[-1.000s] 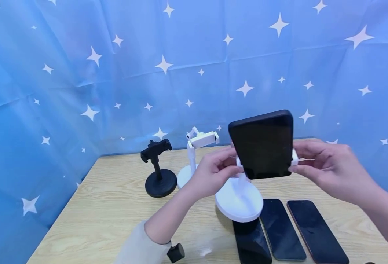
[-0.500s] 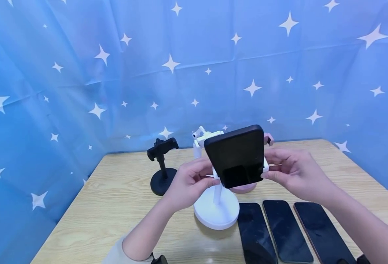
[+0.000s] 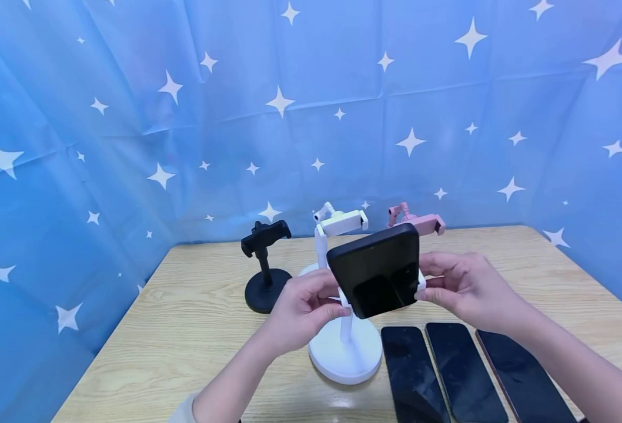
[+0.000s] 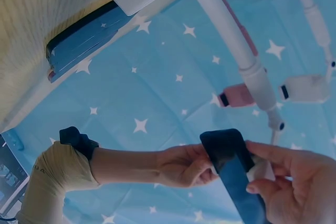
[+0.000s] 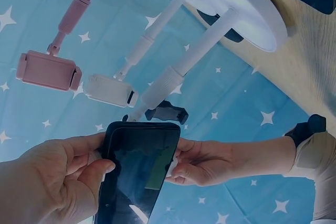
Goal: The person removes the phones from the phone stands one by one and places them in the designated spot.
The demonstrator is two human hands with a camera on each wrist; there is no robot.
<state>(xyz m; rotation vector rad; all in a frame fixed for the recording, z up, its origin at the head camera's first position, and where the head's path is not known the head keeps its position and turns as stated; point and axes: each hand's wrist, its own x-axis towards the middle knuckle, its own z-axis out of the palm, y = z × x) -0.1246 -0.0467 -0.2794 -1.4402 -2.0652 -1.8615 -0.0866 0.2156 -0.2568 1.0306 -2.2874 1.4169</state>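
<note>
A black smartphone [image 3: 377,273] sits tilted in the clamp of a white phone stand [image 3: 345,355], its dark screen towards me. My left hand [image 3: 306,308] pinches the clamp's left end beside the phone. At the other side my right hand [image 3: 464,288] pinches the clamp's right end [image 3: 421,281], thumb in front and fingers behind. In the left wrist view, the white clamp end [image 4: 261,170] shows between my left thumb and fingers against the phone's edge. The middle of the clamp is hidden behind the phone. The stand's round base is over the table.
Behind are a black phone stand [image 3: 265,291], another white phone stand [image 3: 343,223] and a pink phone stand [image 3: 428,224]. Three dark phones lie side by side at the front right: the left phone [image 3: 414,376], middle phone [image 3: 464,373] and right phone [image 3: 525,379]. A starry blue curtain [image 3: 290,135] surrounds the table.
Both hands have brought the white phone stand and its phone left and down, away from above the lying phones. The pink phone stand has come into sight behind. The head view has shifted slightly.
</note>
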